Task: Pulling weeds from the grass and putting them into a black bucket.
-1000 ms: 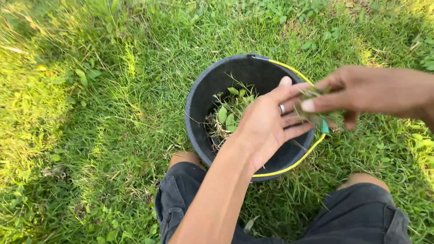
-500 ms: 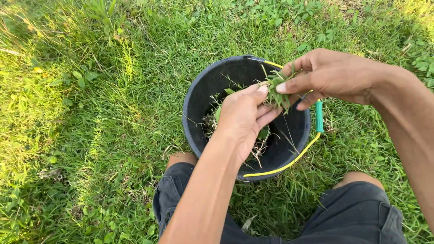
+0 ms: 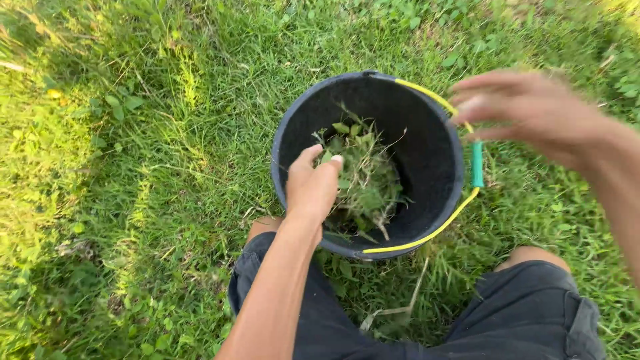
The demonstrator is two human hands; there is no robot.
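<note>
A black bucket (image 3: 427, 143) with a yellow wire handle and a green grip (image 3: 477, 164) stands on the grass between my knees. A clump of pulled weeds and grass (image 3: 365, 179) lies inside it. My left hand (image 3: 311, 190) reaches over the near rim, its fingers curled and the fingertips closed on the edge of the clump. My right hand (image 3: 530, 113) is blurred, above the bucket's right rim near the handle. Its fingers are spread and nothing is in it.
Lawn grass with small leafy weeds (image 3: 120, 107) surrounds the bucket on all sides. My knees in dark shorts (image 3: 533, 313) frame the bucket's near side. A dry stalk (image 3: 400, 308) lies on the grass between my legs.
Both hands carried the weed clump from the right over the bucket. The clump is now down inside it, the left hand has followed it in, and the right hand has let go and pulled right.
</note>
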